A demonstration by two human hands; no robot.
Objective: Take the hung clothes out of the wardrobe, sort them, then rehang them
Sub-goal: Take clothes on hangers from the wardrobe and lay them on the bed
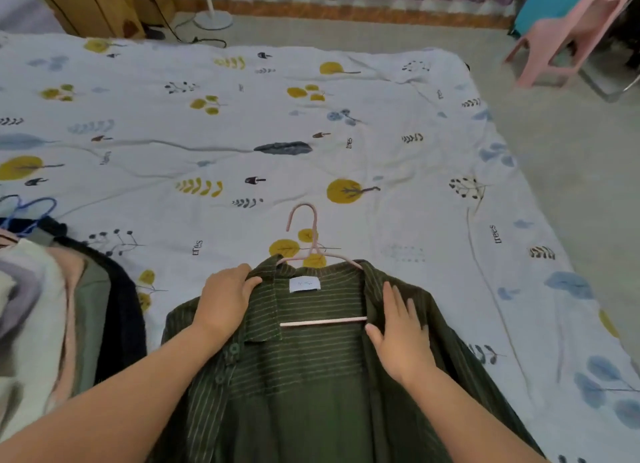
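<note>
Looking down through the head camera, you see a dark green striped shirt (pixel 311 376) lying open, front up, on the bed (pixel 242 123), which wears a white cover printed with leaves and little trees. A pink hanger (pixel 313 248) sits inside the shirt: its hook points away from you onto the cover, and its straight bar shows across the open neck below a white label (pixel 304 284).

Your left hand (pixel 227 300) is on the shirt's left shoulder beside the collar, fingers curled over the cloth; whether this grip truly pinches the fabric or only presses it, you cannot tell. Your right hand (pixel 401 334) lies flat on the right front panel, fingers straight and spread, thumb near the end of the hanger bar.

At your left, a pile of clothes (pixel 59 310) rests on the bed, pale, pink, grey-green and dark layers side by side, with a blue hanger (pixel 29 209) at its far edge.

Beyond the bed stand a pink plastic chair (pixel 571 33) and a white fan base (pixel 213 19) on the floor.
</note>
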